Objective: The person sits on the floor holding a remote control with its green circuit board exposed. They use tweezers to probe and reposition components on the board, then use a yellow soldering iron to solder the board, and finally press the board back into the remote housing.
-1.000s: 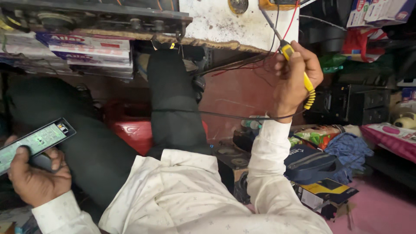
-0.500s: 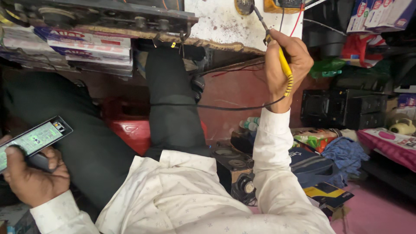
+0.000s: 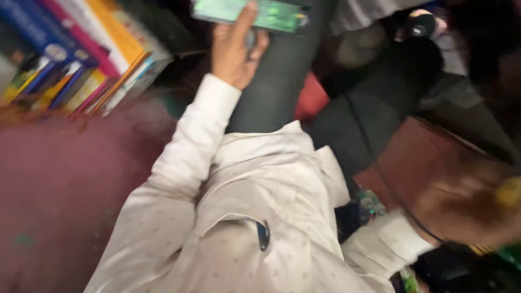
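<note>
The floor (image 3: 59,179) is the largest thing below me, a dull pink-purple spread on my left, and along its far edge lies a leaning row of flat boxes (image 3: 81,49) in blue, pink, yellow and orange. My own white shirt (image 3: 239,217) fills the middle, with my legs in dark trousers (image 3: 282,92) stretched out ahead and a patch of red (image 3: 312,97) showing between them. To my right stands a reddish-brown panel (image 3: 429,163), and dark clutter beyond it is too blurred to name.

My left hand (image 3: 233,51) is out over my left leg, its grip closed around a green circuit board (image 3: 247,12), thumb laid across the face and fingers behind. My right hand (image 3: 467,209) is low at my right side, smeared by motion; something yellow (image 3: 510,192) sits at it and a thin dark wire (image 3: 380,182) runs toward it, but whether that grip is open or closed I cannot tell.

I judge that I am mid-step, board held ready while the right hand moves. The next move calls for a steady head and both hands brought together.
</note>
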A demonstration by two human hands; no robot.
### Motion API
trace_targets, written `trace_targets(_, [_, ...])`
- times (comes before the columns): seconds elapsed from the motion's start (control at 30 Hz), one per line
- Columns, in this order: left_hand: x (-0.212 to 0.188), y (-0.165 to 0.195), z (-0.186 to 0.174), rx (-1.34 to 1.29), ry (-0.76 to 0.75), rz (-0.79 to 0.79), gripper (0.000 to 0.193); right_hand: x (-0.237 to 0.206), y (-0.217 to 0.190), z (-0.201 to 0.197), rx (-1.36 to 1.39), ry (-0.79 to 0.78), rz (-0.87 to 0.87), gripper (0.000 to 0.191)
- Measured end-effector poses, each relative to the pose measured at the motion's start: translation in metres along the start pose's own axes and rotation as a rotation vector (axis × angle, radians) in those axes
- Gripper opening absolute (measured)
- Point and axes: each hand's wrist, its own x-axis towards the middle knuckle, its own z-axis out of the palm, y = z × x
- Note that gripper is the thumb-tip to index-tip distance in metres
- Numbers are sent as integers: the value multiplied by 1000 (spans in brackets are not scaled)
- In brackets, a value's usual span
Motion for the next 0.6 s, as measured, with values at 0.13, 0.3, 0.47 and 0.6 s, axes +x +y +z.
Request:
trace_targets(0.13, [-7, 1, 4, -9, -23, -30, 18, -13, 99, 79, 68, -29, 252, 39])
trace_targets(0.3, [-10, 4, 7, 21, -33, -15, 34, 2, 142, 146, 154, -120, 342, 22])
trace_targets(0.47, [-9, 6, 1, -5, -94, -32, 45, 7, 142, 166, 29, -169, 306, 17])
trace_targets(0.6, [-9, 2, -1, 13, -146, -39, 48, 7, 149, 166, 11, -183, 321, 17])
